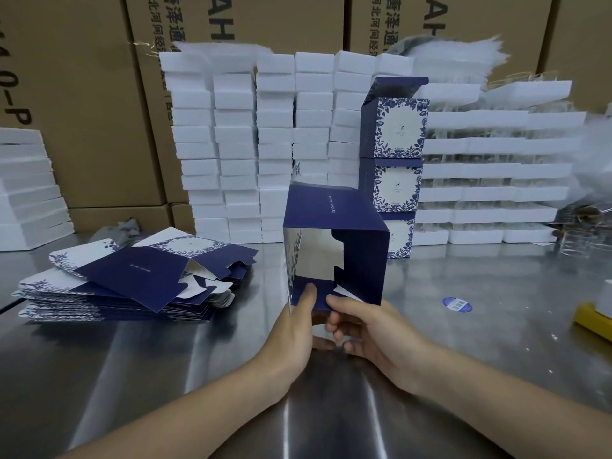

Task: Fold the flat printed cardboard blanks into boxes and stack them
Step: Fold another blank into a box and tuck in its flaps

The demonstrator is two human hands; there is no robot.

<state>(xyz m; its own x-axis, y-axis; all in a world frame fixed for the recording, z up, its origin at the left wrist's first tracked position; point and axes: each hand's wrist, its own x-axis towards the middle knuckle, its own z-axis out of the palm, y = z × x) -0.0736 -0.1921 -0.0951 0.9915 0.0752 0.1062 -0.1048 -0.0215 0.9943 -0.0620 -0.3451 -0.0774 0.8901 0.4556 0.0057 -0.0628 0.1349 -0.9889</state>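
At frame centre our left hand (pixel 295 321) and right hand (pixel 367 329) each pinch the near edge of the half-formed box (pixel 334 226); uneven pressure, we judge, could crease or skew it.

I work in a packing room or warehouse, at a long stainless-steel table (pixel 463 342); behind it brown shipping cartons (pixel 92 111) printed with large black lettering stand stacked like a wall to the top of my view; in front of them white foam-like blocks (pixel 231 144) rise in many tall columns, with more white trays (pixel 490 170) layered at the right and another white stack (pixel 26 193) at the left; a heap of flat printed blanks (pixel 109 286) lies on the steel; finished blue-and-white boxes (pixel 399 134) stand piled one on another beyond the half-folded box (pixel 334 223) I hold.
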